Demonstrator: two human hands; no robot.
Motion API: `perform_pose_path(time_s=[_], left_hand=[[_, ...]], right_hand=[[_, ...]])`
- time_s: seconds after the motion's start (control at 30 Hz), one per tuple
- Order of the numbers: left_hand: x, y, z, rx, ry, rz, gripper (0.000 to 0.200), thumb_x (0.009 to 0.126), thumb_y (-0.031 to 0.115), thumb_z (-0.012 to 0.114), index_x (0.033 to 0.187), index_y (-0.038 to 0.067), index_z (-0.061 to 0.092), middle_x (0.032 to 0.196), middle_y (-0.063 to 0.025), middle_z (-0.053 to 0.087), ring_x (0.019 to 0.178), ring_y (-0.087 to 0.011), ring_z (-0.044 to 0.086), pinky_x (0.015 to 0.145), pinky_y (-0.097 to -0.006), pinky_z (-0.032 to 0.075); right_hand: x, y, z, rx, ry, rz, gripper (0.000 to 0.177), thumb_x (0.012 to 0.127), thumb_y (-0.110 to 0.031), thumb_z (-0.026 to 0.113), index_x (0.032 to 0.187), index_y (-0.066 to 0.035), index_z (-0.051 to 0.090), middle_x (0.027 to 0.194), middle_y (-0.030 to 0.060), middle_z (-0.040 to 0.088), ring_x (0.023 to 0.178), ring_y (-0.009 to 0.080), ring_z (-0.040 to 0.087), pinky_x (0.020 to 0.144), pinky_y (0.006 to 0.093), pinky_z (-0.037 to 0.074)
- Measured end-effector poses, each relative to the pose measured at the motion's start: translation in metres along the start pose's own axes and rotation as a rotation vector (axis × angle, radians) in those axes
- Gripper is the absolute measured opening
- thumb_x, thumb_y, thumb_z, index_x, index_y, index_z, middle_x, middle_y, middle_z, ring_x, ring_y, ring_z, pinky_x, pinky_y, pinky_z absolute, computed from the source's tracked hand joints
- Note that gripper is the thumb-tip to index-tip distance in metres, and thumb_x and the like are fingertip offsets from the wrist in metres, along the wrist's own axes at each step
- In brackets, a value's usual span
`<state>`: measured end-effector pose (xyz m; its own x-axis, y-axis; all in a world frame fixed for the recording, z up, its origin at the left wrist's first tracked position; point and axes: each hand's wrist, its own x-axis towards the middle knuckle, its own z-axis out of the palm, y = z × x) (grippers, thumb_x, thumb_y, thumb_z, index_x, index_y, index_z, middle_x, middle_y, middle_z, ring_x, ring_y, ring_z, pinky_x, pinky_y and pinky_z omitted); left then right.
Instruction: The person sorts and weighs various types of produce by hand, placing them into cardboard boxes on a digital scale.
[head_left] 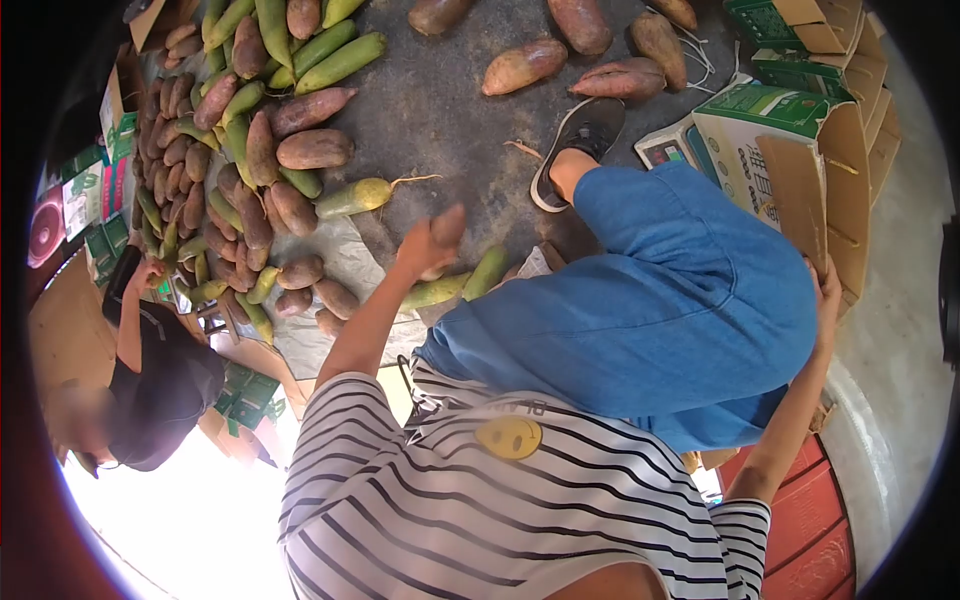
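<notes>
Left hand [425,252] curls round a reddish-brown oblong sweet potato [447,228] just above the grey concrete floor [440,110], right hand [828,290], grip unclear, at a brown cardboard box [800,190]; slack fingers might drop and bruise it

The sweet potato [447,228], reddish-brown and oblong, stands nearly upright in the left hand [422,252], just off centre at eleven o'clock. The box [800,170], brown cardboard with green print and open flaps, sits at two o'clock.

wears a striped shirt [450,510], blue denim bottoms [650,320], black shoe [592,128].
</notes>
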<state>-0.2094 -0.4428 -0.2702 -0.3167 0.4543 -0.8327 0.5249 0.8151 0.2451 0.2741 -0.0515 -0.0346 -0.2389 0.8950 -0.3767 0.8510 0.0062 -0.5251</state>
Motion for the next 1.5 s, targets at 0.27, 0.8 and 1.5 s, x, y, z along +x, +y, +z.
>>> perform_pose_path(time_s=[0.27,0.8,1.5], left_hand=[[0.034,0.113,-0.119,-0.798,0.398,0.315,0.073,0.073,0.044,0.073,0.120,-0.005,0.048,0.114,-0.0205,0.058,0.103,-0.0260,0.058,0.088,-0.0368,0.047],[-0.038,-0.062,0.084,0.452,-0.065,0.113,0.056,0.065,0.027,0.074,0.111,0.008,0.048,0.108,-0.0128,0.057,0.102,-0.0305,0.057,0.082,-0.0443,0.046],[0.116,-0.160,-0.186,-0.899,0.843,-0.527,0.087,0.064,0.039,0.080,0.122,-0.015,0.044,0.124,-0.0259,0.052,0.114,-0.0338,0.053,0.097,-0.0376,0.042]], right_hand=[[-0.002,-0.004,0.003,0.120,0.003,0.033,0.031,0.092,-0.017,0.057,0.116,0.003,0.055,0.102,0.0080,0.062,0.095,0.0128,0.054,0.087,0.0258,0.042],[0.002,0.000,-0.004,0.072,-0.042,0.080,0.032,0.093,-0.017,0.056,0.118,0.003,0.054,0.107,0.0099,0.062,0.099,0.0148,0.055,0.089,0.0275,0.041],[0.002,0.018,-0.007,0.132,-0.018,0.046,0.036,0.093,-0.020,0.057,0.120,0.004,0.053,0.109,0.0104,0.061,0.100,0.0160,0.055,0.090,0.0274,0.041]])
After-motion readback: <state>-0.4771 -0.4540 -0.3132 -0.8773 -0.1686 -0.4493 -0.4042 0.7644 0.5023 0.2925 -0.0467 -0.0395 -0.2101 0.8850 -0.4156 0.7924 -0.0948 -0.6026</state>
